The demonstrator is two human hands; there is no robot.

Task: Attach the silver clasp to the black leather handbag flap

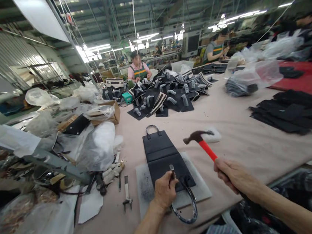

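Note:
A black leather bag body (pixel 159 144) lies flat on a pale board (pixel 201 190), its handle (pixel 152 126) at the far end and a wrapped handle (pixel 191 206) curving off the near end. My left hand (pixel 165 190) is closed around a short metal punch (pixel 172 167), held upright over the near part of the bag; its lower tip is hidden by the fingers. Raised to the right of the bag, a claw hammer (pixel 208 150) with a red shaft is gripped in my right hand (pixel 233 174). The hammer head is apart from the punch.
Dark bag panels with wrapped handles (pixel 167 93) are heaped at the back of the table. Black pieces (pixel 289 114) lie at right, a white wad (pixel 212 135) behind the hammer. Left are a caliper-like tool (pixel 127 194), plastic bags (pixel 98 147) and a metal post (pixel 55 163). Co-workers (pixel 139 68) sit beyond.

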